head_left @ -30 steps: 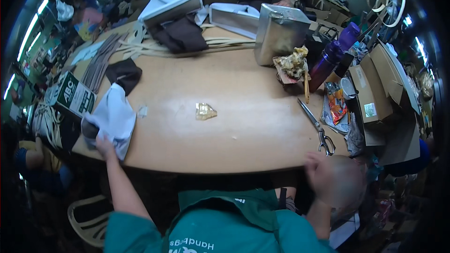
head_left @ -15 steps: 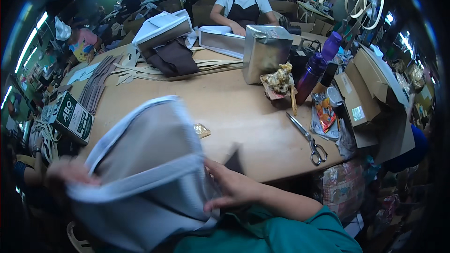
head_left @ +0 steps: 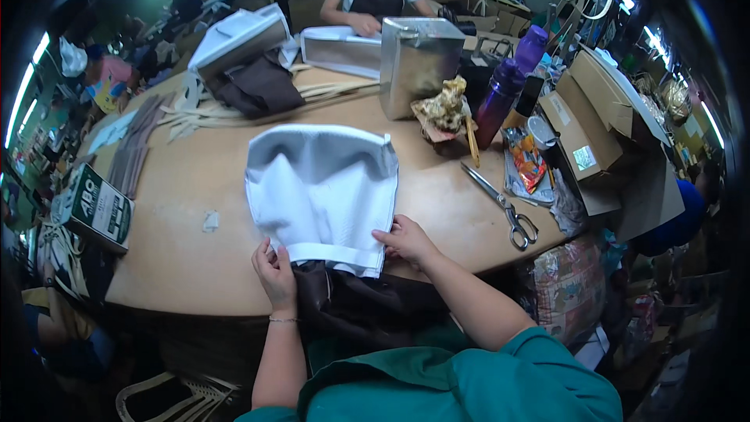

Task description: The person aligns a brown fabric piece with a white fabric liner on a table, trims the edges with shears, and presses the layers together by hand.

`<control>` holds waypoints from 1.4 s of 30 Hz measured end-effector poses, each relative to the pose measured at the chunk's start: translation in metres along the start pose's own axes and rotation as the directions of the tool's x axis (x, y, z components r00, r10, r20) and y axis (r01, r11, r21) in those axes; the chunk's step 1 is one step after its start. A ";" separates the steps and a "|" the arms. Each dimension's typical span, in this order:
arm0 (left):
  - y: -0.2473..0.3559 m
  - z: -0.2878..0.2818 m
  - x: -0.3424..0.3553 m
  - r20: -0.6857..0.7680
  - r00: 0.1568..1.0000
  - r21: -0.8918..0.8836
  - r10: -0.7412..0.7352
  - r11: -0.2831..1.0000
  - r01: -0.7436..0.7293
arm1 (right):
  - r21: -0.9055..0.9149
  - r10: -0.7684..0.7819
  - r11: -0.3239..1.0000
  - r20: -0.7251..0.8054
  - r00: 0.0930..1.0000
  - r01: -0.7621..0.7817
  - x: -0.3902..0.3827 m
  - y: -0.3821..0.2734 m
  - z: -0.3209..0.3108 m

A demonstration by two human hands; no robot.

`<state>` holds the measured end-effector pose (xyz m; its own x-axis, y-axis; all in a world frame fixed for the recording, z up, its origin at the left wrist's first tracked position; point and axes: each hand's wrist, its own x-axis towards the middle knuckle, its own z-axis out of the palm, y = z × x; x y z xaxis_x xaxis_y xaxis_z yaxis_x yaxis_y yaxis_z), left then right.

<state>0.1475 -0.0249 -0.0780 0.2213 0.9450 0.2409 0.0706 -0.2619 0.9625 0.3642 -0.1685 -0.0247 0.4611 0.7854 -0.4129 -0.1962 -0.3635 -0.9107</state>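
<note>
At the near edge of the bench (head_left: 172, 262), white fabric piece (head_left: 324, 180) is spread, dark cloth (head_left: 351, 305) overhanging below. Left hand (head_left: 275, 270) pinches white fabric's lower-left corner; right hand (head_left: 408, 241) pinches its lower right side.

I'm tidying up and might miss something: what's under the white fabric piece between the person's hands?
Dark brown fabric emerges at the near edge of the white fabric piece; tabletop shows around it. Whatever lies beneath its middle is covered.
</note>
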 end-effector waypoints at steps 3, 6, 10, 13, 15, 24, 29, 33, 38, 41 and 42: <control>0.019 0.008 -0.018 0.075 0.994 -0.121 0.076 0.990 -0.067 | -0.024 -0.120 0.992 0.044 0.992 0.121 0.001 0.015 -0.008; 0.032 0.014 -0.008 0.188 0.944 0.236 0.272 0.920 -0.312 | 0.218 -0.152 0.966 0.051 0.987 0.138 0.000 0.014 -0.019; 0.030 0.009 -0.006 0.224 0.948 0.220 0.227 0.936 -0.276 | 0.567 -0.141 0.822 0.104 0.985 0.057 -0.007 0.011 -0.026; 0.033 0.007 -0.006 0.240 0.943 0.192 0.229 0.941 -0.278 | 0.650 -0.186 0.760 0.194 0.963 0.016 -0.006 0.019 -0.032; 0.032 0.007 -0.006 0.244 0.951 0.185 0.190 0.954 -0.238 | 0.678 -0.243 0.735 0.239 0.940 0.018 -0.003 0.022 -0.035; 0.028 0.016 -0.002 0.274 0.941 0.247 0.201 0.930 -0.271 | 0.721 -0.221 0.690 0.293 0.930 -0.063 -0.006 0.031 -0.042; 0.024 0.010 -0.004 0.200 0.954 0.236 0.224 0.934 -0.269 | 0.702 -0.235 0.712 0.223 0.946 0.012 -0.009 0.027 -0.035; 0.059 0.028 -0.040 -0.163 0.832 -0.625 -0.531 0.708 0.329 | 0.169 -0.121 0.982 0.187 0.975 0.089 -0.006 0.030 -0.023; 0.119 0.030 -0.109 0.383 0.713 -0.516 -0.588 0.504 0.693 | -0.011 -0.366 0.928 0.152 0.918 0.372 -0.038 0.041 0.017; 0.113 0.022 -0.094 0.509 0.589 -0.297 -0.627 0.514 0.805 | 0.142 -0.071 0.989 0.164 0.984 0.048 -0.030 0.035 0.007; 0.129 0.021 -0.082 0.497 0.625 -0.274 -0.602 0.575 0.771 | 0.116 -0.161 0.982 0.086 0.983 0.150 -0.016 0.037 -0.006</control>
<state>0.1592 -0.1407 0.0239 0.5788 0.6512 -0.4909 -0.0551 0.6318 0.7731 0.3554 -0.1973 -0.0517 0.4101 0.8740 -0.2607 -0.2232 -0.1809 -0.9578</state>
